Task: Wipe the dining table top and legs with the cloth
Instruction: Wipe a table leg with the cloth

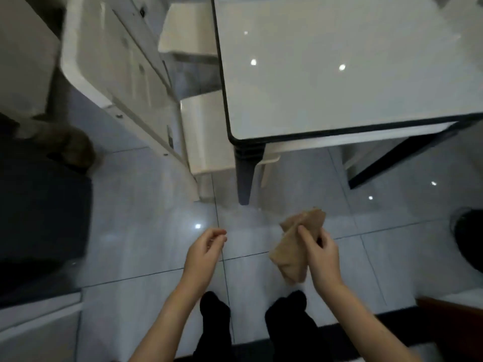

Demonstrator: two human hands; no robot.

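So: glossy white table (339,74), black rim. Right hand (320,253) grips a folded tan cloth (290,254); left hand (205,253) empty, fingers loosely curled.

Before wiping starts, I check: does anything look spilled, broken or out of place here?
Nothing stands out. The table top shows only light reflections, and the right hand holds the cloth.

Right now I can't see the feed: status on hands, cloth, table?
Right hand gripping tan cloth; left hand empty. Table untouched, near leg ahead. White chairs crowd that corner.
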